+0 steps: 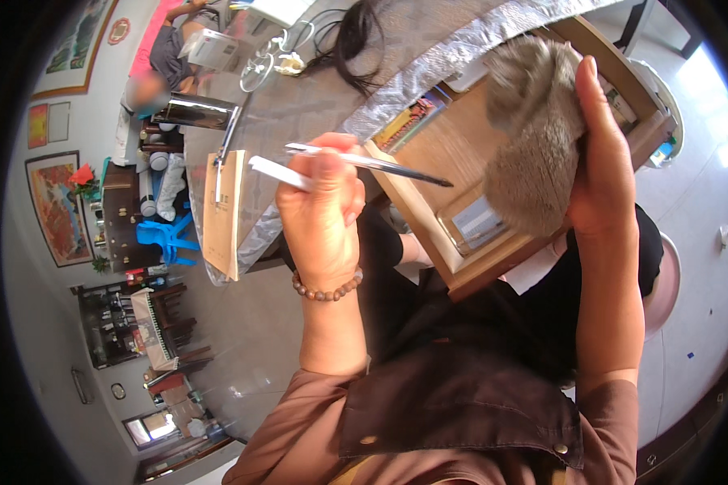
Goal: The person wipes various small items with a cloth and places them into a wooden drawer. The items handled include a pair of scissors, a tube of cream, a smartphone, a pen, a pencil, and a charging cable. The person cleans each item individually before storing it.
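My left hand (324, 200), with a beaded bracelet at its wrist, grips a clear-barrelled pen (394, 168) and a white stick-like piece (281, 173), whose kind I cannot tell. The pen's dark tip points over an open wooden drawer (449, 279). On the right, my right hand (603, 157) holds a grey-brown furry object (531, 176) above the drawer; its upper part is blurred. Inside the drawer lie a colourful printed booklet or box (405, 124) and a clear case (473, 224) near the front corner.
The table (309, 109) has a silvery cover. On it are a notebook (224, 212), a dark cylinder (197, 111), a black hair-like bundle (355, 45), white cables (258, 70) and a white box (212, 48). Another person (173, 54) is beyond the table. A blue plastic chair (167, 239) stands left.
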A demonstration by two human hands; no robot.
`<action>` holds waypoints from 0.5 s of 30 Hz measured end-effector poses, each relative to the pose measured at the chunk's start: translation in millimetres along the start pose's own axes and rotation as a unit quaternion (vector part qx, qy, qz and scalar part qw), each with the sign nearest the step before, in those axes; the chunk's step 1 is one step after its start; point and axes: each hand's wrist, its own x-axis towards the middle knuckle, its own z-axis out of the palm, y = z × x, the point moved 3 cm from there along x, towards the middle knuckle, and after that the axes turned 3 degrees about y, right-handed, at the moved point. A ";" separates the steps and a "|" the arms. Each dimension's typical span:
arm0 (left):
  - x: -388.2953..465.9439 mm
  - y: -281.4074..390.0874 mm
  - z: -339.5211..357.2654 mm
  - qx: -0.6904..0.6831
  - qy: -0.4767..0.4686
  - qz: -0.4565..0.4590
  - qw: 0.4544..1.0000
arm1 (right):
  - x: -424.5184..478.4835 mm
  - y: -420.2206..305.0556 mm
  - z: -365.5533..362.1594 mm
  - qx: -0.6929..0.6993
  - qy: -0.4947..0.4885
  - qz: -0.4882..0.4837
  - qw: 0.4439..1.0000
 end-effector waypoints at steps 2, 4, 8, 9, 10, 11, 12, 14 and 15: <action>-7.8 -8.1 12.1 0.071 -0.017 -0.028 0.997 | -7.2 1.7 11.4 -0.018 -0.031 0.009 0.999; -13.5 -13.7 35.9 0.115 0.002 0.018 0.993 | -8.7 34.3 9.7 -0.276 -0.095 -0.114 0.949; -8.4 -5.9 41.7 0.124 0.002 0.013 0.992 | -6.4 53.8 19.9 -0.262 -0.145 -0.079 0.951; -7.0 -3.1 36.5 0.127 -0.003 0.016 0.992 | -8.2 51.6 23.7 -0.276 -0.168 -0.106 0.941; -7.1 1.3 33.8 0.113 0.001 -0.021 0.993 | -9.6 50.4 25.6 -0.271 -0.172 -0.089 0.943; -4.1 0.2 31.6 0.107 -0.013 -0.009 0.994 | -10.5 49.4 26.7 -0.266 -0.176 -0.072 0.945; 1.0 -1.8 23.4 0.063 -0.001 -0.013 0.998 | -10.8 51.7 24.8 -0.319 -0.179 -0.029 0.930; 16.1 9.0 -4.4 -0.048 0.099 -0.028 0.994 | -14.0 56.2 18.3 -0.415 -0.187 0.059 0.888; 26.3 19.8 -23.1 -0.112 0.128 -0.014 0.985 | -17.4 55.3 16.1 -0.404 -0.165 0.066 0.897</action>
